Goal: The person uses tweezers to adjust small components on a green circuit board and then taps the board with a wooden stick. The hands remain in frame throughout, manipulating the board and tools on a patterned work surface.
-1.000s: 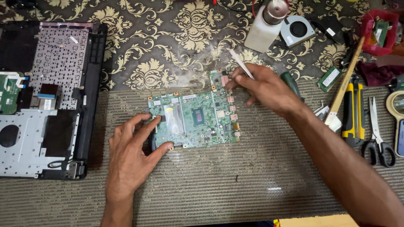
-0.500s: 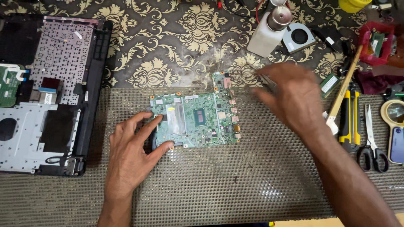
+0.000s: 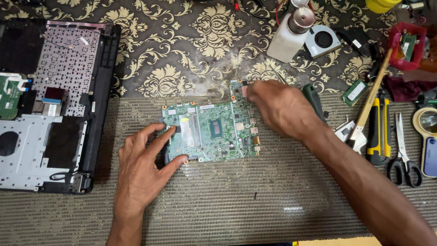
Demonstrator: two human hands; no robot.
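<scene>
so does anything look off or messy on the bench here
Yes: a pale, wet-looking smear stains the patterned cloth just above the green circuit board, near the white bottle. It looks like spilled liquid. The board itself shows no visible damage.

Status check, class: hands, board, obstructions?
Left hand braces green circuit board at its left edge. Right hand at top-right corner, thin tool pinched. Nothing blocking.
</scene>
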